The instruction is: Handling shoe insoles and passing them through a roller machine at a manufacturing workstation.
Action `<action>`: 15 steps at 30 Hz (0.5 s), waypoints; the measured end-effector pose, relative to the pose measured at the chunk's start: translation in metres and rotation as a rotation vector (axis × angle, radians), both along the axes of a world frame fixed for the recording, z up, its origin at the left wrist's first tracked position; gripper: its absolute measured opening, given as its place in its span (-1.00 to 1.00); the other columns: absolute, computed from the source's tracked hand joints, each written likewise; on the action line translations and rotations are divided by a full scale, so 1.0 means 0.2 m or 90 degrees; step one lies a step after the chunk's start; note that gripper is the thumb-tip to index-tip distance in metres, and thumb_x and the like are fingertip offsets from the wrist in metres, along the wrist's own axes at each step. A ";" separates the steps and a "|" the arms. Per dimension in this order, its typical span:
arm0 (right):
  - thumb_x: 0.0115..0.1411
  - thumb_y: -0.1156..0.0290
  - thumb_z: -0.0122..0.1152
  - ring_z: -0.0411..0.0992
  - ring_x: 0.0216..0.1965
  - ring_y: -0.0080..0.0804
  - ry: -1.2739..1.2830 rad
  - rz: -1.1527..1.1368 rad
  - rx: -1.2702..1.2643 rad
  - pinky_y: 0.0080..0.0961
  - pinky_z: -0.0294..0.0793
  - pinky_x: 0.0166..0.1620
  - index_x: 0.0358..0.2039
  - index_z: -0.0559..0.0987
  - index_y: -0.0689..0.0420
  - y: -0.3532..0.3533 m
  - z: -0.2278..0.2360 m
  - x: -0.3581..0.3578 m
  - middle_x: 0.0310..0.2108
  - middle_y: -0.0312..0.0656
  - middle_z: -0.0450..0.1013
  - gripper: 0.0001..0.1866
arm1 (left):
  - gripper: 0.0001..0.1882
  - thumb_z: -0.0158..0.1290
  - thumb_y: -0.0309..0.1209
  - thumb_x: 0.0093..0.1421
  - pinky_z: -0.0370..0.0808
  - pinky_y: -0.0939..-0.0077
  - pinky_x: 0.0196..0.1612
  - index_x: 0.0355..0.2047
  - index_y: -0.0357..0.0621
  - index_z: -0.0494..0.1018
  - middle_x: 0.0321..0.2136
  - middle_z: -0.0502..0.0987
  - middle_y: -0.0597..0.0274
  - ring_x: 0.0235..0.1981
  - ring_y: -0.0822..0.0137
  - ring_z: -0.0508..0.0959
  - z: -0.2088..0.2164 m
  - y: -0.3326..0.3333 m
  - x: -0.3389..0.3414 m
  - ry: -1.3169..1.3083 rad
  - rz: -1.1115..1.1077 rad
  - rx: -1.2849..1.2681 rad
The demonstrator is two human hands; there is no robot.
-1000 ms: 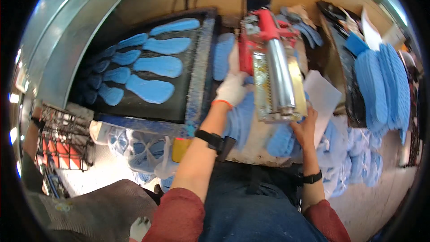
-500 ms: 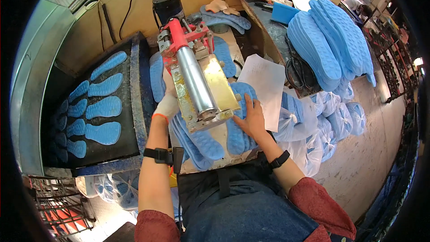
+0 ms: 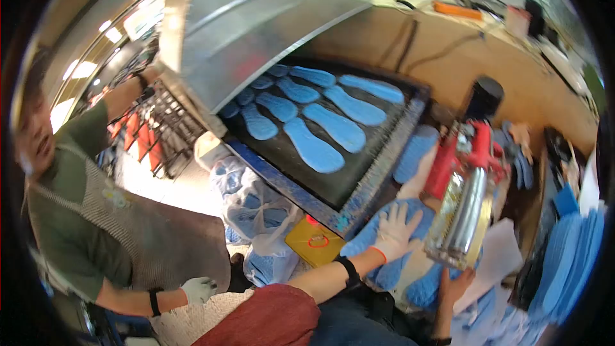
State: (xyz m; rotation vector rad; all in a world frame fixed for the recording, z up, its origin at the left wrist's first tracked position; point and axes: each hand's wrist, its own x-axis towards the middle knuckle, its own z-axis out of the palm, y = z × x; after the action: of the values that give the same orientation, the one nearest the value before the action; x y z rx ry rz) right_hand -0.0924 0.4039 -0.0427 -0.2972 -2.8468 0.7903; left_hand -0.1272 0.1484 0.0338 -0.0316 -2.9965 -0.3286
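Observation:
My left hand (image 3: 396, 234), in a white glove, lies spread on blue shoe soles (image 3: 365, 234) at the left of a machine with a red frame and a shiny metal roller (image 3: 466, 211). My bare right hand (image 3: 453, 287) is beside the machine's front edge, next to more blue soles (image 3: 424, 289). Its thumb and a finger show apart; the machine partly hides the rest. Past my left hand, a dark conveyor bed (image 3: 339, 202) carries several blue soles (image 3: 314, 147) laid flat, some under a metal hood (image 3: 275, 13).
At the left stands a co-worker in a green shirt and apron (image 3: 166, 237), one gloved hand (image 3: 198, 289) near my left sleeve. Clear bags of blue soles (image 3: 256, 199) lie below the conveyor by a yellow box (image 3: 314, 243). Stacked soles (image 3: 567, 263) stand at the right.
The view has swung left, bringing the co-worker and more of the conveyor into sight. My left hand has come out from beside the machine onto the soles; my right hand stays near the machine's front.

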 end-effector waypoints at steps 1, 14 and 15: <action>-0.03 0.10 0.31 0.06 0.24 0.21 -0.012 -0.003 -0.012 -0.12 0.06 0.28 0.10 0.26 0.40 -0.03 0.02 0.00 0.19 0.31 0.11 -0.18 | -0.22 0.12 0.00 0.04 0.19 -0.16 0.07 0.23 0.04 0.19 0.15 0.17 -0.22 0.17 -0.20 0.16 -0.02 -0.02 0.00 0.017 -0.005 0.006; 0.10 0.08 0.21 0.14 0.16 0.25 0.062 0.082 0.047 -0.06 0.14 0.20 0.33 0.06 0.14 0.11 -0.08 -0.07 0.14 0.29 0.14 -0.12 | -0.19 0.13 0.00 0.03 0.16 -0.20 0.10 0.27 0.08 0.16 0.18 0.13 -0.18 0.24 -0.20 0.07 -0.02 0.00 0.02 -0.029 -0.007 0.065; 0.06 0.11 0.25 0.14 0.16 0.26 0.050 0.073 0.032 -0.06 0.13 0.20 0.31 0.07 0.16 0.07 -0.05 -0.08 0.14 0.30 0.14 -0.11 | -0.19 0.12 -0.01 0.03 0.13 -0.25 0.12 0.27 0.09 0.14 0.19 0.11 -0.18 0.25 -0.22 0.05 -0.03 -0.01 0.02 -0.051 -0.004 0.070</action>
State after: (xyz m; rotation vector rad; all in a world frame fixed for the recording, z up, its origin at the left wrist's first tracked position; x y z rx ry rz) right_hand -0.1081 0.4183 -0.0520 -0.0939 -2.8252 0.7326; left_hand -0.1241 0.1473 0.0288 -0.0189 -3.0519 -0.5063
